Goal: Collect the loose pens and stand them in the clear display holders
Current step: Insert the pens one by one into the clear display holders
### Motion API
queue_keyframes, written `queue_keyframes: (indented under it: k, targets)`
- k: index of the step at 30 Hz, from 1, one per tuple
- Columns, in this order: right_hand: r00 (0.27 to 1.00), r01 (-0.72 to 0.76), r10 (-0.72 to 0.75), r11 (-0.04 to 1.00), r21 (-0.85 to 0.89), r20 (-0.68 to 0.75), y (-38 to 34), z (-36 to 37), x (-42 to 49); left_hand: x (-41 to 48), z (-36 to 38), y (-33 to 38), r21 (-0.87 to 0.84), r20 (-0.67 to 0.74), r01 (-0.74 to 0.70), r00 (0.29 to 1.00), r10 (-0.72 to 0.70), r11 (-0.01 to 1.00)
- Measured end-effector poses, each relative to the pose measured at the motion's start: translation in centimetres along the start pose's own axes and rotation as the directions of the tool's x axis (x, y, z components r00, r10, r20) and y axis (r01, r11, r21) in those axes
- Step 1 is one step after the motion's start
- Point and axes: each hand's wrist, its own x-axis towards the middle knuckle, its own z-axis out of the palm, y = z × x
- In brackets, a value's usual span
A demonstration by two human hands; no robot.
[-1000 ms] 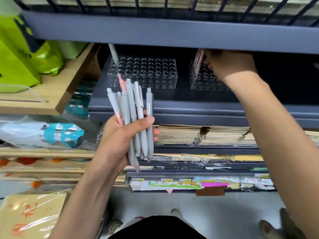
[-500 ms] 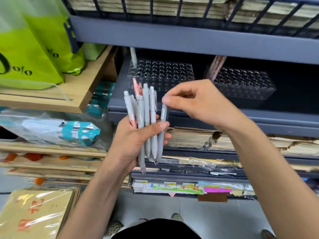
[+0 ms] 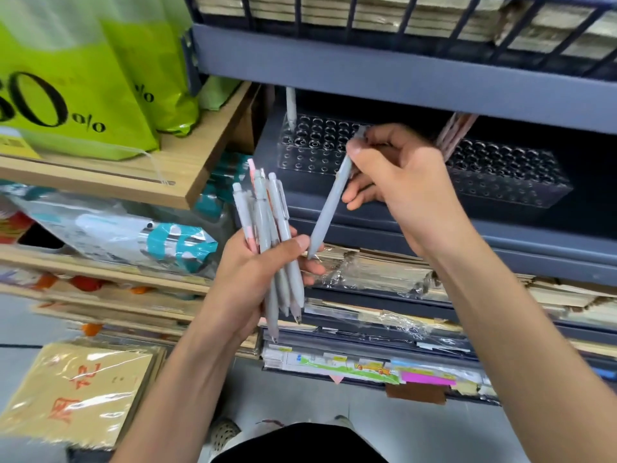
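Holding one grey pen apart from the bundle

The left hand point(image 3: 247, 279) is wrapped round a bundle of pens point(image 3: 263, 215), thumb pressed across the front of the barrels and fingers curled behind. The pens stand roughly upright in the fist with their clicker ends up and their tips poking out below the palm. Most are grey; at least one shows pink.

The right hand point(image 3: 404, 185) pinches a single grey pen point(image 3: 329, 212) near its upper end, between the thumb and the curled fingers. This pen slants down to the left, and its tip ends just beside the left thumb (whether the two touch cannot be told).

Behind the hands, on a dark shelf point(image 3: 400, 78), sit two clear blocks drilled with rows of holes. The left holder point(image 3: 314, 152) has a white pen point(image 3: 291, 106) standing upright in its far left corner. The right holder point(image 3: 510, 175) is partly hidden by the right hand, and a few pink pens point(image 3: 452, 135) lean in its near left end. The grey pen's upper end overlaps the left holder in view but is in none of its holes.

To the left, green bags point(image 3: 66, 95) rest on a wooden shelf point(image 3: 200, 168). Below the holders lie paper stacks point(image 3: 367, 269) wrapped in plastic.
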Motion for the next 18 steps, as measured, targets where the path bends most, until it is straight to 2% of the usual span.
queue_keyframes:
  k: [3,7,9,12,14,16,18]
  targets:
    - [0.999,-0.004,0.003,0.999,0.035,0.033,0.3,1.0,0.0,-0.1,-0.6,0.2,0.001,-0.032,-0.013,0.999,0.013,1.000]
    - [0.953,-0.106,0.120,0.992,-0.064,0.278,0.9,1.5,0.0,-0.2,-1.6,0.7,-0.014,-0.076,-0.013,0.997,0.012,1.000]
    - [0.949,-0.119,0.138,0.989,-0.084,0.284,0.8,1.7,0.5,-0.2,-2.0,0.9,-0.017,-0.081,-0.018,0.997,0.017,1.000]
    - [0.998,-0.026,0.025,0.999,0.020,0.051,0.1,2.1,2.3,-0.3,-2.8,1.1,-0.039,-0.073,-0.025,0.997,0.022,0.999]
    - [0.986,0.072,-0.068,0.997,0.024,-0.150,-0.3,2.4,3.7,-0.5,-3.4,1.1,-0.055,-0.069,-0.019,0.998,0.015,0.998]
    - [0.952,0.092,-0.097,0.995,-0.029,-0.291,-0.3,2.9,4.9,-0.6,-4.0,1.2,-0.045,-0.067,-0.021,0.998,0.018,0.999]
    - [0.931,0.036,-0.084,0.989,-0.141,-0.355,0.4,3.5,6.0,-0.7,-4.6,1.2,-0.034,-0.071,-0.029,0.997,0.026,0.999]
